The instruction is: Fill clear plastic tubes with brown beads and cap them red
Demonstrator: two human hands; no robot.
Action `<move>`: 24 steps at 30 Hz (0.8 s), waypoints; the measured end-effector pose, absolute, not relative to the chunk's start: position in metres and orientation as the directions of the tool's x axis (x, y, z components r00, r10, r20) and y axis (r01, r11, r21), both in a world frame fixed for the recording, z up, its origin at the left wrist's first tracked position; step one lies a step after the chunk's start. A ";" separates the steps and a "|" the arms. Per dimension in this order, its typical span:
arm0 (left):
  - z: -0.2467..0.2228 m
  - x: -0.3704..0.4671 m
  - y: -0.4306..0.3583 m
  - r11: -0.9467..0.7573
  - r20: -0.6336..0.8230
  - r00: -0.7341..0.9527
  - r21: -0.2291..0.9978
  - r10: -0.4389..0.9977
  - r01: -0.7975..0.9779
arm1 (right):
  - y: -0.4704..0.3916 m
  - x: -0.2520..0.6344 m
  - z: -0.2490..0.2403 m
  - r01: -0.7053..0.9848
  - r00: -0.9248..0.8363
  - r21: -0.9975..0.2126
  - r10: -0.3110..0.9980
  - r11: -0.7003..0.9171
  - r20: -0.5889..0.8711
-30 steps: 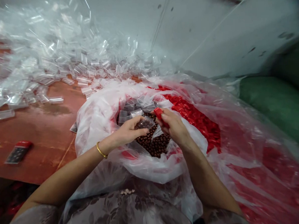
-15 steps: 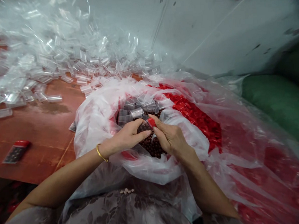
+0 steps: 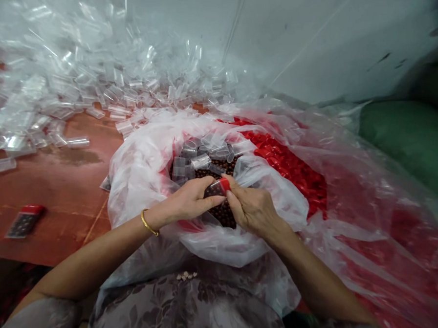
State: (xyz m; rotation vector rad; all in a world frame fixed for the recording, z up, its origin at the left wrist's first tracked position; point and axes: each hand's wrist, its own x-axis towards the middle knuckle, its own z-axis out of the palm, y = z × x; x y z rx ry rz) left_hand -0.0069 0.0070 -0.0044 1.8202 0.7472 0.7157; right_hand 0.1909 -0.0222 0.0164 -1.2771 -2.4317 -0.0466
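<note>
Grip clamped: left hand [image 3: 186,200] on the body of a clear container [image 3: 213,189], right hand [image 3: 254,205] on its red cap [image 3: 225,184], above brown beads [image 3: 222,215]. Long axis runs roughly 8 to 2 o'clock, cap towards 2. Loose transparent tubes [image 3: 200,161] crowd its 11 o'clock; white plastic [image 3: 127,178] surrounds it; heaped red caps [image 3: 288,165] lie at 3; another filled container [image 3: 24,223] rests on the table [image 3: 69,191] at 9.

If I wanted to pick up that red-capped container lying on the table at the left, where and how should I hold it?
Probably mid-body, coming from above and pinching across the long sides: the container lies flat on the orange tabletop, longer than wide, its red cap at the far end.
</note>
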 end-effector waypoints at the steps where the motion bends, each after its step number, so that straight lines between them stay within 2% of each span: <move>1: -0.004 -0.007 0.006 -0.322 0.120 0.634 0.922 0.764 0.214 | -0.022 0.192 0.018 0.785 -0.539 -0.118 0.764 0.609 0.355; 3: -0.003 -0.007 0.005 -0.366 0.105 0.660 0.890 0.744 0.271 | -0.021 0.196 0.022 0.716 -0.631 -0.081 0.692 0.694 0.352; 6: -0.001 -0.007 0.003 -0.426 0.134 0.723 0.873 0.678 0.238 | -0.023 0.202 0.024 0.629 -0.710 -0.065 0.607 0.774 0.356; 9: -0.001 -0.007 0.003 -0.424 0.151 0.709 0.877 0.689 0.225 | -0.024 0.199 0.025 0.660 -0.675 -0.103 0.647 0.745 0.355; 13: -0.003 -0.006 0.004 -0.408 0.162 0.623 0.871 0.765 0.275 | -0.019 0.190 0.033 0.728 -0.575 -0.219 0.753 0.649 0.319; 16: 0.001 -0.004 0.005 -0.402 0.142 0.632 0.869 0.762 0.288 | -0.009 0.185 0.038 0.730 -0.462 -0.391 0.826 0.561 0.323; 18: 0.004 -0.004 0.005 -0.405 0.111 0.691 0.871 0.714 0.279 | 0.000 0.179 0.034 0.663 -0.318 -0.590 0.887 0.460 0.335; 20: 0.007 -0.005 0.005 -0.417 0.090 0.737 0.867 0.670 0.273 | 0.008 0.170 0.024 0.496 -0.180 -0.813 0.952 0.306 0.248; 22: 0.008 -0.006 0.004 -0.447 0.091 0.756 0.849 0.648 0.281 | 0.014 0.159 0.013 0.303 -0.168 -0.939 0.979 0.162 0.115; 24: 0.007 -0.006 0.003 -0.505 0.106 0.765 0.807 0.635 0.307 | 0.016 0.151 0.005 0.216 -0.246 -0.971 0.968 0.107 0.052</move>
